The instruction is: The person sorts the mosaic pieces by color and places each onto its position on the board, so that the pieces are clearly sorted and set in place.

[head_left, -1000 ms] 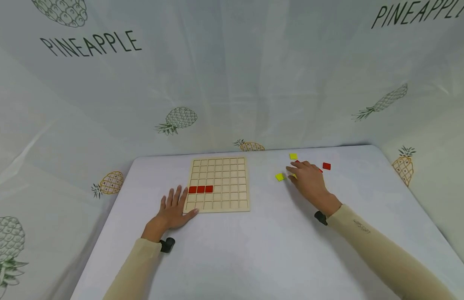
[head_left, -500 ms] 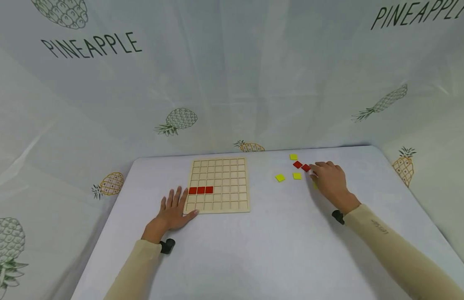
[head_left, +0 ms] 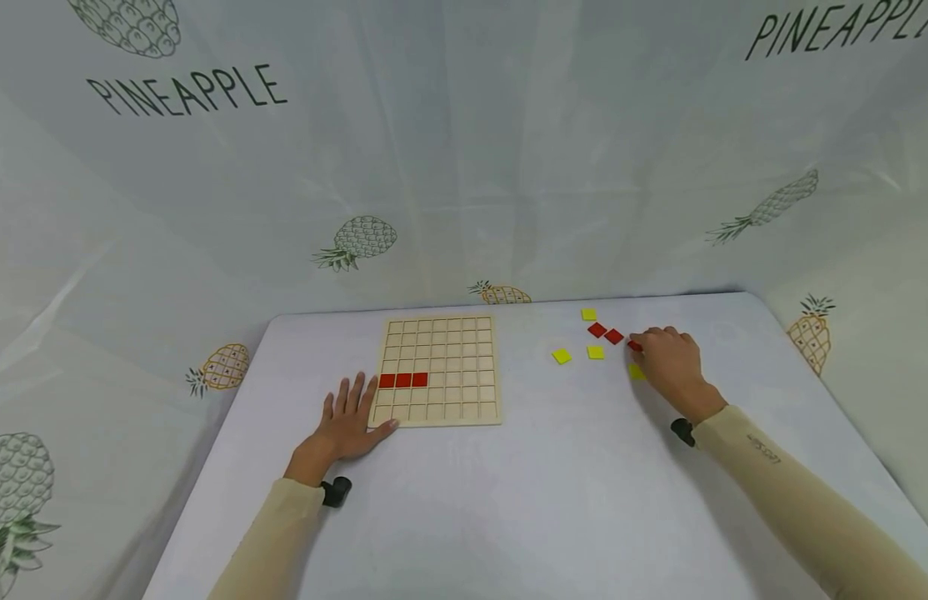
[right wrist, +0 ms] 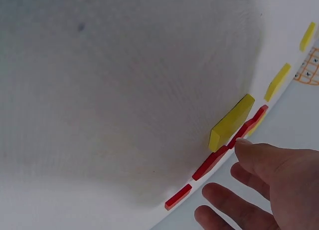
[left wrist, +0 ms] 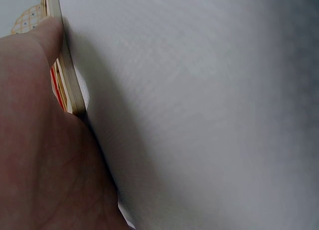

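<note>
Evenly gridded board [head_left: 443,364]; square tiles [head_left: 614,337]

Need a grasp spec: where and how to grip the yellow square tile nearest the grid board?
I'd pinch opposite side edges of the yellow square tile from above with the right hand. It looks thin, lies flat, turned askew to the grid board, and touches no other tile, leaving fingertip room.
</note>
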Motion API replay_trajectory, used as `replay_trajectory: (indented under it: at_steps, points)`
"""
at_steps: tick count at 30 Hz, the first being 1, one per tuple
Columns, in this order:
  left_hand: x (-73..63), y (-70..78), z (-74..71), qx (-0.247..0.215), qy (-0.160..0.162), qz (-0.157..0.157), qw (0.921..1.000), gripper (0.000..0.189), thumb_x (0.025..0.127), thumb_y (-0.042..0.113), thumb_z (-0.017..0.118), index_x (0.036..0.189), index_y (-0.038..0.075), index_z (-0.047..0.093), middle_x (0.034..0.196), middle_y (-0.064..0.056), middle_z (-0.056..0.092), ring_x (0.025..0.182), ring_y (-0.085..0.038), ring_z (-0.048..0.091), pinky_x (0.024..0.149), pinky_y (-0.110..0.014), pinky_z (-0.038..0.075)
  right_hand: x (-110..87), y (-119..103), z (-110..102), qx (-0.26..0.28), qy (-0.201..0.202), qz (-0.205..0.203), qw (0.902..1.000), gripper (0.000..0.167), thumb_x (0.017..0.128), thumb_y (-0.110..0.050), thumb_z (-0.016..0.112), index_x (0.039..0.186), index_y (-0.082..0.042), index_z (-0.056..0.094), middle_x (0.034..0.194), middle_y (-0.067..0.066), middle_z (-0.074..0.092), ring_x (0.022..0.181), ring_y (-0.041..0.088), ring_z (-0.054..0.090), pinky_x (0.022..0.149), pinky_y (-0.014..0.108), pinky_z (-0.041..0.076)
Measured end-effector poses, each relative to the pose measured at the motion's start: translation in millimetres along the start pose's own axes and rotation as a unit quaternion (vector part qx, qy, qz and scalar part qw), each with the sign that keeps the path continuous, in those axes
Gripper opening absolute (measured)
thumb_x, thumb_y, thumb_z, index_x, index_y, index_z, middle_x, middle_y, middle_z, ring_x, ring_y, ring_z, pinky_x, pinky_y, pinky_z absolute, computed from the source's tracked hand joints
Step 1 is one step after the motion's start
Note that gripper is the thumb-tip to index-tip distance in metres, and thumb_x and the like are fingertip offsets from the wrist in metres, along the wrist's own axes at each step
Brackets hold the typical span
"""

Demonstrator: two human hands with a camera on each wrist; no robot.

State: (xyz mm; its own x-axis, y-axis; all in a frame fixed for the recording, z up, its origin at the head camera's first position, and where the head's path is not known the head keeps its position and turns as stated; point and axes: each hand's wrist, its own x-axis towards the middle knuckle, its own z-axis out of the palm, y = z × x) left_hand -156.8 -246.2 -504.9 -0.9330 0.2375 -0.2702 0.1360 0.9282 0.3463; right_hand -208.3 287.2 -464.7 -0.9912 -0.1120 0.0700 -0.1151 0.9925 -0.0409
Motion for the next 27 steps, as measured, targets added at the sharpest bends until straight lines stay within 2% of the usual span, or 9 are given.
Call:
replay_trajectory:
  at_steps: [2,6,16,23,27]
  points:
    - [1.5,-1.0,1.1,0.005,-0.001,-0.003,1.0,0.097,0.105,0.053,0.055,0.168,-0.002,0.007,0.174,-0.029,-0.004,0.159,-0.052,-0.01,0.125,-0.069,-0.009,0.6,0.5,0.6,-0.006,-0.001,-0.004,1.0,0.037,0.095,-0.011,0.078,0.128,0.005,0.072,0.115,0.03,0.073,0.099,0.048,0.065,0.092,0.064,0.054]
    - [2.7,-2.3,2.6,0.007,0.003,-0.003,1.0,0.095,0.105,0.051,0.056,0.168,-0.002,0.008,0.174,-0.029,-0.003,0.159,-0.052,-0.01,0.125,-0.069,-0.008,1.6,0.9,2.4,-0.014,-0.008,-0.008,0.9998,0.036,0.095,-0.01,0.078,0.128,0.004,0.072,0.114,0.03,0.073,0.099,0.047,0.066,0.091,0.064,0.055]
    - [0.9,0.6,0.0,0.006,-0.005,-0.003,1.0,0.099,0.104,0.058,0.053,0.168,-0.001,0.007,0.175,-0.028,-0.004,0.16,-0.051,-0.011,0.125,-0.068,-0.008,5.0,-2.0,2.6,-0.027,-0.024,-0.018,0.9992,0.03,0.094,-0.002,0.076,0.124,0.005,0.073,0.111,0.029,0.073,0.104,0.048,0.065,0.095,0.066,0.054]
    - [4.4,-2.5,2.5,0.008,0.003,-0.001,1.0,0.097,0.104,0.055,0.055,0.168,-0.002,0.009,0.174,-0.03,-0.002,0.159,-0.053,-0.009,0.124,-0.07,-0.007,6.9,-4.0,7.6,-0.045,-0.008,-0.028,0.9986,0.031,0.087,0.005,0.082,0.117,0.005,0.077,0.108,0.027,0.074,0.101,0.046,0.065,0.093,0.06,0.056]
    - [4.7,-1.8,1.8,0.013,-0.006,-0.007,0.9999,0.099,0.104,0.058,0.054,0.168,-0.001,0.007,0.175,-0.028,-0.004,0.16,-0.052,-0.01,0.125,-0.069,-0.008,7.0,-2.1,9.4,-0.048,-0.001,-0.036,0.9982,0.029,0.086,0.007,0.081,0.115,0.004,0.078,0.107,0.026,0.074,0.1,0.045,0.066,0.091,0.058,0.057]
